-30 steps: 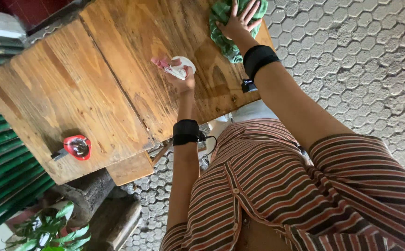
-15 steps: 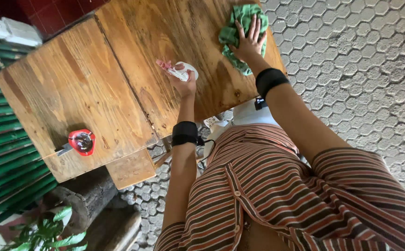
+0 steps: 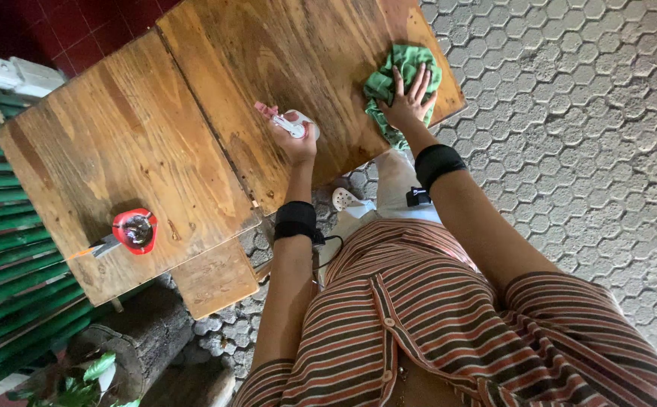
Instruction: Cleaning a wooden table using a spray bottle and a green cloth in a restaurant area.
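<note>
Hands at work over a worn wooden table (image 3: 140,136), seen from the head camera looking straight down. The right hand (image 3: 410,102), at about one o'clock in the frame, lies flat with fingers spread, pressing a crumpled green cloth (image 3: 411,64) onto the tabletop near its far right corner; it presses rather than grasps. The left hand (image 3: 294,139), near twelve o'clock, is clenched around a small white spray bottle (image 3: 292,123) with a pink nozzle, held just above the wood. Both wrists wear black bands. At nine o'clock a red ashtray (image 3: 134,230) sits on the table's near left edge. Grey hexagonal paving (image 3: 585,151) fills the right side. A striped shirt (image 3: 434,324) fills the bottom.
</note>
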